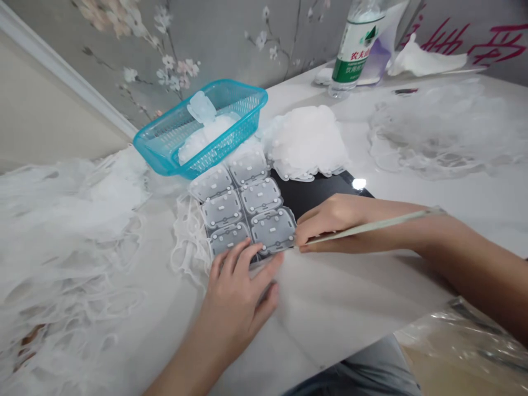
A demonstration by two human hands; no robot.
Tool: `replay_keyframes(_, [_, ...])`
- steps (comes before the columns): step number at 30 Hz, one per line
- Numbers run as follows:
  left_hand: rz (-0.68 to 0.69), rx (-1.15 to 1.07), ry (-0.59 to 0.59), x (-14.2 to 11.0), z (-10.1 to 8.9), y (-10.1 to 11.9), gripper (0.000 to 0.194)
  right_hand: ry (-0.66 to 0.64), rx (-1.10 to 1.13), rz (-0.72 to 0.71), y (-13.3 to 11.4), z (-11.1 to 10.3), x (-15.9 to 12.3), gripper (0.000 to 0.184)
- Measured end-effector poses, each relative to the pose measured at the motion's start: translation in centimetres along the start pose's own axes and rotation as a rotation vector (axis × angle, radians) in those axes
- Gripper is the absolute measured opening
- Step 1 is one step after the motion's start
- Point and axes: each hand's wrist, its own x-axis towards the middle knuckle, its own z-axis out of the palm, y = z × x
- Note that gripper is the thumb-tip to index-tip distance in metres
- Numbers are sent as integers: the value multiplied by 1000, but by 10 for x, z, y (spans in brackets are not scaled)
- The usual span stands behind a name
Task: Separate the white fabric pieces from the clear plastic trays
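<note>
A panel of several grey, rounded rectangular pieces (272,228) with small raised dots and slots lies on a dark board (315,192). My left hand (243,286) rests on the near edge of the panel, fingers spread and fingertips touching the lower pieces. At the panel's right near corner, my right hand (325,223) is closed around a long, thin, pale strip-like tool (379,223) that slants back over the wrist. The tool's tip is close to the corner piece; whether it touches cannot be made out. Its exact kind is unclear.
A blue plastic basket (198,159) holding whitish pieces stands behind the panel. Beside it is a pile of white pieces (309,137). Tangled translucent scraps (70,264) cover the left; more scraps (445,132) lie right. A water bottle (355,55) stands at the back.
</note>
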Motion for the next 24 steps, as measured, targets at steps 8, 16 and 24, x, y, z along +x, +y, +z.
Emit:
replay_keyframes(8, [2,28,2,0,1,1,35,24,-9,5,6,-1,-3,16])
replay_keyframes(16, [17,52,16,-1,1,1,34,86,65,-66,20,10,3,13])
replay_keyframes(24, [1,68,23,-2,2,3,32,86,24,-41,17,5,-1,12])
